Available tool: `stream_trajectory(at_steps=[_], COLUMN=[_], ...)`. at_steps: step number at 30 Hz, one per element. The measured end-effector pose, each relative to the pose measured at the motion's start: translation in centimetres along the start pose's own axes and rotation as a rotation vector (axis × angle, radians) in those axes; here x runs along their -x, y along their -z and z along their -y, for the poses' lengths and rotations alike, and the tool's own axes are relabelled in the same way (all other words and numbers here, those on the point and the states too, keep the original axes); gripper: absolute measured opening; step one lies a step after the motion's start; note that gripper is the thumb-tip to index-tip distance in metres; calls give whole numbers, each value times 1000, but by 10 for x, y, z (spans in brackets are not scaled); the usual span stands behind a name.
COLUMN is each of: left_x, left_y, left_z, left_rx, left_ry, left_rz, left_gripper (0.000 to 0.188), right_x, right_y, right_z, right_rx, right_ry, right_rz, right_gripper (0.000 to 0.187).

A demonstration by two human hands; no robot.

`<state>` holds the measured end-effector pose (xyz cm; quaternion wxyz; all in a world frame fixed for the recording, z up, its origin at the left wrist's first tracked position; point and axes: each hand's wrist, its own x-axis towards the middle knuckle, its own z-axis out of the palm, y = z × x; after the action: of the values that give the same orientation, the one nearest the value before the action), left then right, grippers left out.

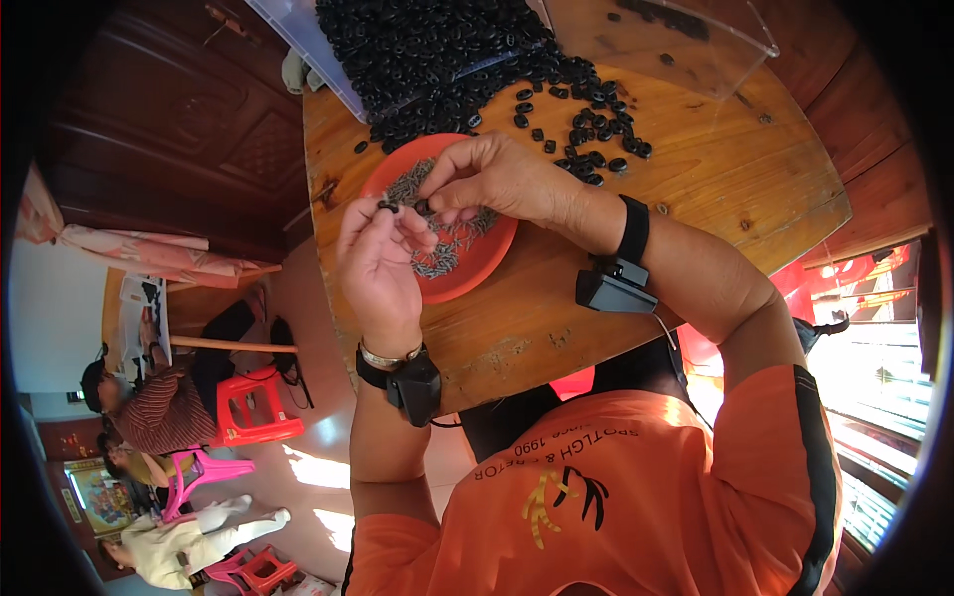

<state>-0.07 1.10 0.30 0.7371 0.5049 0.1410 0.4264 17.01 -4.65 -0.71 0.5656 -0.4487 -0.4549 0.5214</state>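
Observation:
My left hand (pixel 383 263) is raised over the near left edge of a round orange-red bowl (pixel 492 260), pinching a small black oval plastic piece (pixel 388 207) between thumb and fingertips. From the right, my right hand (pixel 507 179) reaches across the bowl, its thumb and forefinger closed on another small dark piece (pixel 422 207). The two pieces are close together; whether they touch is unclear. Thin grey metal screws or pins (pixel 435 262) lie in the bowl, partly hidden by my hands.
A clear plastic bin (pixel 348 91) spills a large heap of black oval pieces (pixel 427 50) onto the wooden table (pixel 735 189). Loose pieces (pixel 596 129) lie right of the heap. A transparent lid or tray (pixel 696 74) sits far right. Several people and a red stool (pixel 253 407) are at left.

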Motion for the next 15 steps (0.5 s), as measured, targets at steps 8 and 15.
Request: stream_trajectory(at_steps=[8, 15], left_x=[5, 5], left_y=[-7, -7], left_z=[9, 6], left_rx=[-297, -312], left_ry=[164, 160], left_rz=[-101, -110], left_gripper=[8, 8], right_x=[-1, 1], right_y=[6, -2], right_z=[2, 4], right_rx=[-111, -13], right_ry=[180, 236], right_rz=[-123, -111], right_gripper=[12, 11])
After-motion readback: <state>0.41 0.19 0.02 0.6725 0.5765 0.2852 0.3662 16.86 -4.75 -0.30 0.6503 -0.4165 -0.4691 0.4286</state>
